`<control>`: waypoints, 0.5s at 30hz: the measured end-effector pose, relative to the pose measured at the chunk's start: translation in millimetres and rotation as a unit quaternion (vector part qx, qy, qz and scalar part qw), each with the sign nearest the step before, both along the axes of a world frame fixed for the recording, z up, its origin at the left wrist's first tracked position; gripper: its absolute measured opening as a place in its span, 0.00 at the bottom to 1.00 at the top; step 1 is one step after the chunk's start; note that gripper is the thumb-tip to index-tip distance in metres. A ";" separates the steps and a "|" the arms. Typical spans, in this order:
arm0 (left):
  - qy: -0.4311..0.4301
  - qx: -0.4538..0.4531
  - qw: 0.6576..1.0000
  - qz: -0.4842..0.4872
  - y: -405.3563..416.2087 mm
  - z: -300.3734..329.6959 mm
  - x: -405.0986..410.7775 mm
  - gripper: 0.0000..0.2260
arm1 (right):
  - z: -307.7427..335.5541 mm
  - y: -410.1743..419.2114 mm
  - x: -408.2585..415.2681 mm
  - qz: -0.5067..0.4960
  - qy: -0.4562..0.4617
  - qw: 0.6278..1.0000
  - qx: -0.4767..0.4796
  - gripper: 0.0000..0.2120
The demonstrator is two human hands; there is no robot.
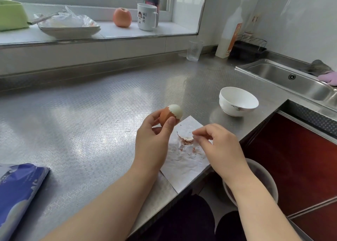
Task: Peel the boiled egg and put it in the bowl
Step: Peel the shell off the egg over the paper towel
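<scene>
We see the steel table (pixel 82 124) spread under both hands. Beyond the right grip (pixel 217 146) stands the white bowl (pixel 238 102), holding nothing we can see. Beneath and between the grips lies a white paper napkin (pixel 184 160) with shell scraps (pixel 186 139) on it. The left grip (pixel 155 140) holds the egg (pixel 170 114) up between thumb and fingers, its top bared white, brown shell below. The right grip pinches a small shell bit over the napkin.
</scene>
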State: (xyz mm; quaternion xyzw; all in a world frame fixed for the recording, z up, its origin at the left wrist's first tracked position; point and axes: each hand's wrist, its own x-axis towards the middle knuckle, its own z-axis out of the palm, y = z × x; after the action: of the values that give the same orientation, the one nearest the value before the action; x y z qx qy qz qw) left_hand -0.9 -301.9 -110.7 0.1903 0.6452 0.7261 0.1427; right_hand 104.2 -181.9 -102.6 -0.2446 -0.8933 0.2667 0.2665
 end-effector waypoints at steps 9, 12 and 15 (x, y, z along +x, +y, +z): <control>-0.027 0.038 0.998 -0.043 -2.9 5.0 2.8 0.11 | 10.2 -6.3 -1.6 0.035 -0.017 0.999 -0.010 0.10; -0.053 0.049 0.995 -0.070 -2.9 7.0 3.1 0.12 | 10.9 -9.2 -2.7 0.006 0.027 0.999 -0.016 0.04; -0.071 0.062 0.991 -0.091 -2.6 6.9 3.8 0.11 | 12.8 -11.3 -3.6 0.018 0.066 0.997 -0.035 0.06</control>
State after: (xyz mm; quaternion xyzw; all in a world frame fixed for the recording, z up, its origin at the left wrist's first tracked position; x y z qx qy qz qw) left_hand 2.9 -304.5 -103.7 0.2048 0.5669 0.7606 0.2410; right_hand 100.5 -193.2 -89.8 -0.2196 -0.8681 0.3184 0.3111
